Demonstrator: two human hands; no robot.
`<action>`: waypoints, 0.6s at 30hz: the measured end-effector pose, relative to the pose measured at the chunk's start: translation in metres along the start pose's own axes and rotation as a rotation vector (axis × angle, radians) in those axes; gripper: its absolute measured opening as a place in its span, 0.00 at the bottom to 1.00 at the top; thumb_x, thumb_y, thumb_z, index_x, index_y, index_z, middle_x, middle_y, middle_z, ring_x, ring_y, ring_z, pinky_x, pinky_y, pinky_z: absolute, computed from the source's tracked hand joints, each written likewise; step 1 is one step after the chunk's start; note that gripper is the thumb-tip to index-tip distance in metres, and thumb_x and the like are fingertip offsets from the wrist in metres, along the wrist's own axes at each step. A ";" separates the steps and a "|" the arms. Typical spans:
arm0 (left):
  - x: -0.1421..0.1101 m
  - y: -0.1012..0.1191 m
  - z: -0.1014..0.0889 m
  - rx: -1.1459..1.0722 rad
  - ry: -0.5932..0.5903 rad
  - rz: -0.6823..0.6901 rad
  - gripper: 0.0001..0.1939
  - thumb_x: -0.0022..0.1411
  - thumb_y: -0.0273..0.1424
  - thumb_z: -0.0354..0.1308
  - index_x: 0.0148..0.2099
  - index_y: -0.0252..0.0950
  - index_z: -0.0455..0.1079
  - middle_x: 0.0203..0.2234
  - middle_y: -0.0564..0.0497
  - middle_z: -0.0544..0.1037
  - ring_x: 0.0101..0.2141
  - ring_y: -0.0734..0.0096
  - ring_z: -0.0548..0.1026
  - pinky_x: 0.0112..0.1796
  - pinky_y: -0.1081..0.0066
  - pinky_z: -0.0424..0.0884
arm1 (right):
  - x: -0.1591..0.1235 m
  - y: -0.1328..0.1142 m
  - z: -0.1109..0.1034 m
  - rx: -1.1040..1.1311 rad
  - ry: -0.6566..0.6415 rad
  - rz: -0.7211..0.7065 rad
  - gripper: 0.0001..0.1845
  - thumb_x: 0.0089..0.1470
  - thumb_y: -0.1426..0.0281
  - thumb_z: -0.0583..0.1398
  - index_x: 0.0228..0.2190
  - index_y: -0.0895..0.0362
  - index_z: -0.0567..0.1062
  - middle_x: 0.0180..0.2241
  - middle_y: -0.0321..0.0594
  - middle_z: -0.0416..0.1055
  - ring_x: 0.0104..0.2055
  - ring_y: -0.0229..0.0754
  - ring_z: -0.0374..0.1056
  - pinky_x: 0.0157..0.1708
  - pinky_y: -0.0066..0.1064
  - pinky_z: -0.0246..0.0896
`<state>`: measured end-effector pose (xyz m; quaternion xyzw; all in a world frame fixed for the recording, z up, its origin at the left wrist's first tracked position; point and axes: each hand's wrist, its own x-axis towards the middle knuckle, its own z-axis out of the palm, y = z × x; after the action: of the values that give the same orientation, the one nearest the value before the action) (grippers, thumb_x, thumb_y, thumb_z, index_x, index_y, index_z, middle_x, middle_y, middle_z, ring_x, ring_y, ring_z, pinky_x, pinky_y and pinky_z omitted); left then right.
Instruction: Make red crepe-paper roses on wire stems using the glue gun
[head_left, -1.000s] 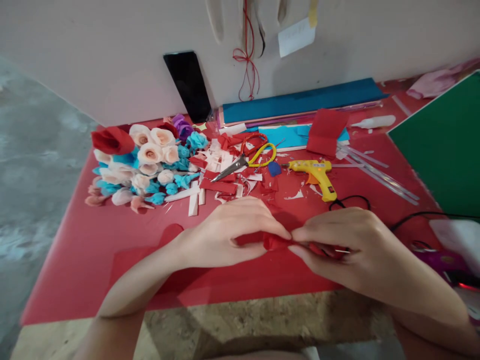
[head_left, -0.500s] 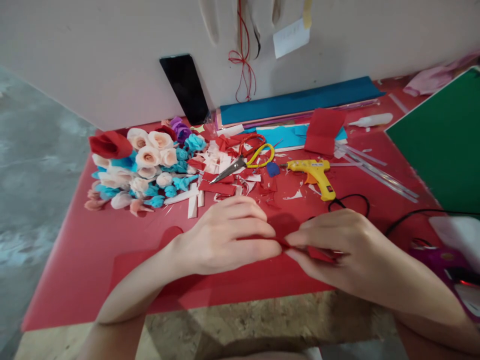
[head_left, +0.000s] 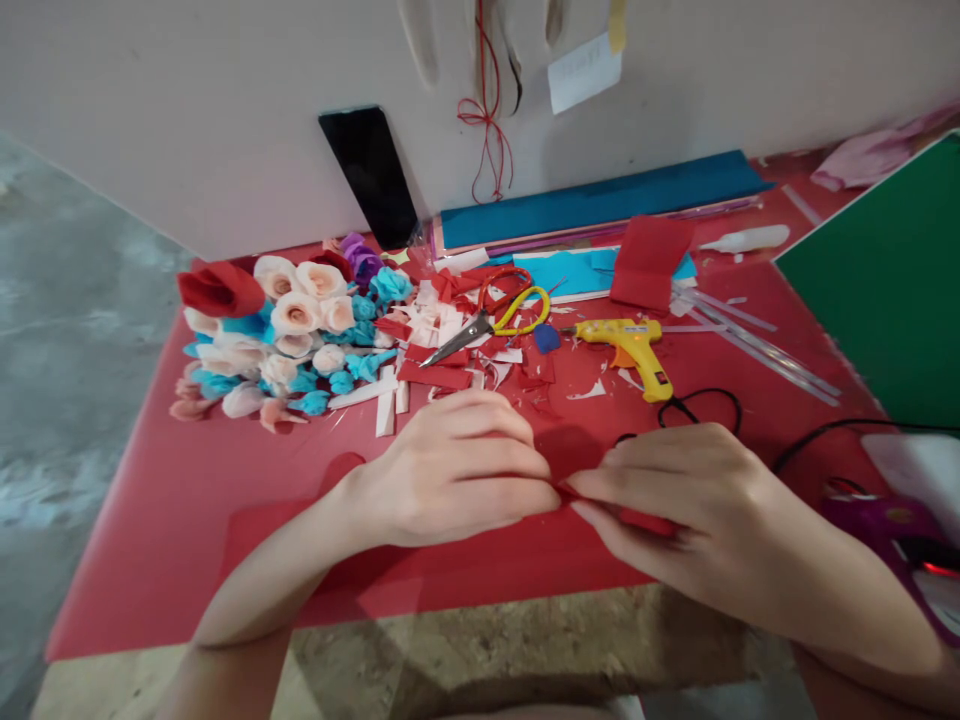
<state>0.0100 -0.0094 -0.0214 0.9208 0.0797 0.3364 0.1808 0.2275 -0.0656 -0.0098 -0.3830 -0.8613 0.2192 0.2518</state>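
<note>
Paper flowers (head_left: 277,325) bunched left of center. Left hand (head_left: 457,475), frame center, fingers closed on one end of red paper piece (head_left: 646,521); right hand (head_left: 682,490), just beside, pinches same piece, lower center-right. Scissors (head_left: 480,325) above left hand; yellow glue gun (head_left: 626,345) above right hand.

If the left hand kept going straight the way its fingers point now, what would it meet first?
Probably the red paper in the right hand, at its fingertips just ahead of the left hand; the exact depth is unclear.
</note>
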 end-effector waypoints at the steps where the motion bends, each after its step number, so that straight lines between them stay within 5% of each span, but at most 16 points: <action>1: 0.000 0.000 0.000 0.005 0.001 0.003 0.07 0.61 0.26 0.55 0.35 0.29 0.73 0.28 0.46 0.79 0.34 0.66 0.72 0.36 0.65 0.72 | 0.000 0.000 0.000 0.001 -0.001 0.003 0.06 0.53 0.77 0.58 0.31 0.58 0.75 0.25 0.36 0.72 0.25 0.33 0.66 0.26 0.26 0.54; 18: -0.002 0.000 -0.006 0.031 0.017 0.009 0.07 0.61 0.27 0.55 0.35 0.31 0.73 0.29 0.47 0.80 0.34 0.66 0.73 0.36 0.65 0.71 | 0.005 -0.001 -0.001 0.057 -0.007 -0.011 0.06 0.54 0.77 0.57 0.31 0.58 0.75 0.23 0.35 0.69 0.25 0.33 0.62 0.27 0.27 0.54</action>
<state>0.0045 -0.0084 -0.0188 0.9209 0.0822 0.3438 0.1644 0.2248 -0.0624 -0.0075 -0.3701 -0.8578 0.2435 0.2607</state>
